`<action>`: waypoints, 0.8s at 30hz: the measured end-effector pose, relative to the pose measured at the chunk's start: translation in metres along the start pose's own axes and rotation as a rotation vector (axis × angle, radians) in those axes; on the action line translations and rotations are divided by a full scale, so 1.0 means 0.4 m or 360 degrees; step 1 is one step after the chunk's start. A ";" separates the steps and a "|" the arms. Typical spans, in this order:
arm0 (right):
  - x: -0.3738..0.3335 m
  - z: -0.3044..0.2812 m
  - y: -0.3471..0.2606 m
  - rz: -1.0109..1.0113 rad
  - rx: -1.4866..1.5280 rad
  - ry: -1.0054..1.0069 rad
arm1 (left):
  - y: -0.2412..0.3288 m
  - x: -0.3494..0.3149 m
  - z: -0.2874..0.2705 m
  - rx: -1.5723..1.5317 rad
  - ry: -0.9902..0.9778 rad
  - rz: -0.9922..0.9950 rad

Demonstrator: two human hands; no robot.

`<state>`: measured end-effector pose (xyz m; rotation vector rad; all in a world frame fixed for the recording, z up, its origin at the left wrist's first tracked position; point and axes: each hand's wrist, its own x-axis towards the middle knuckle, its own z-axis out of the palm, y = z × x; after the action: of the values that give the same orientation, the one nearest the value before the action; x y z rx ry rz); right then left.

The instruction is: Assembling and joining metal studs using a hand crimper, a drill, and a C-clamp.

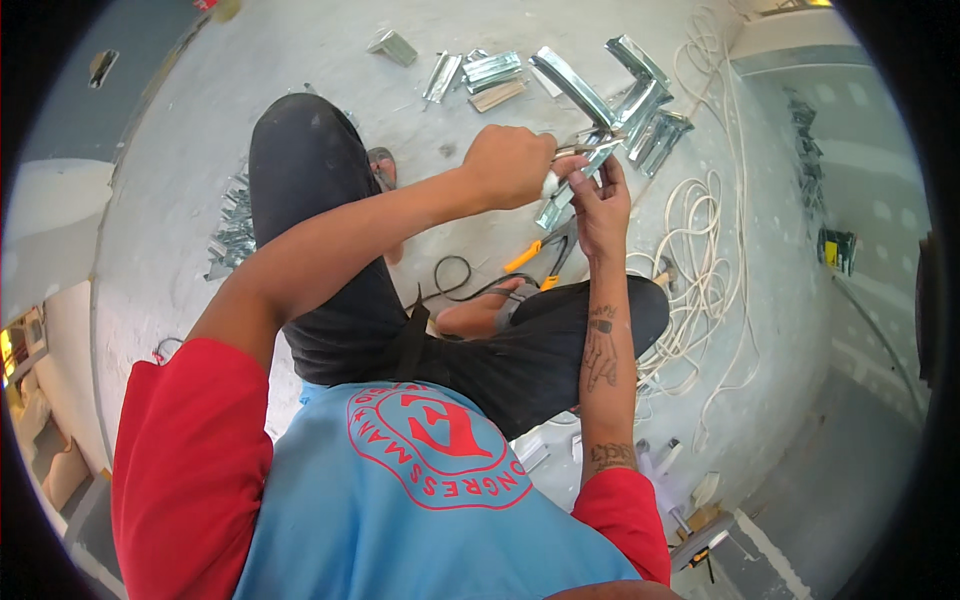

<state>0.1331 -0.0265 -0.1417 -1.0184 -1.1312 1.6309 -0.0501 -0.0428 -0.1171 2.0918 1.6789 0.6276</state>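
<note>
My left hand [512, 165] is closed in a fist around a pliers-like tool, whose silvery metal jaws [600, 146] point right; its handles are mostly hidden. Something white [550, 183] shows beneath that fist. With thumb and fingers, my right hand [604, 205] pinches a shiny metal channel piece [556, 207] that slants from lower left to upper right. The tool's jaws meet or overlap the channel near my right fingertips; whether they grip it I cannot tell. Just beyond my hands lie a long bent channel [573, 86] and more channel pieces [643, 98].
On the floor below my hands is a tool with orange handles [524, 257]. Short metal pieces [491, 68] lie ahead, and a pile of them [232, 230] is left of my knee. Loops of white cable [690, 240] spread at right. A dark cord [455, 275] curls between my legs.
</note>
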 end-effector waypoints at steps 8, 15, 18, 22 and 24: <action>0.013 -0.017 0.001 -0.0340 -0.0080 0.0119 | -0.056 0.034 0.033 -0.0092 0.0285 0.0310; 0.006 -0.061 -0.012 -0.0264 -0.0294 0.0162 | -0.061 0.031 0.052 -0.0195 0.0252 0.0334; -0.009 -0.145 -0.090 0.0004 -0.0650 0.0593 | -0.073 0.027 0.052 -0.0062 0.0159 0.0249; -0.158 -0.344 -0.230 -0.0528 -0.0945 0.1164 | -0.132 0.028 0.113 0.0230 -0.0068 0.0059; -0.236 -0.436 -0.215 -0.0589 -0.0623 0.1367 | -0.176 0.018 0.188 0.0223 -0.0170 0.0034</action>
<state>0.3407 -0.0577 -0.0895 -1.4542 -0.9532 0.5584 -0.0630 -0.0222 -0.2174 2.2009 1.6865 0.4072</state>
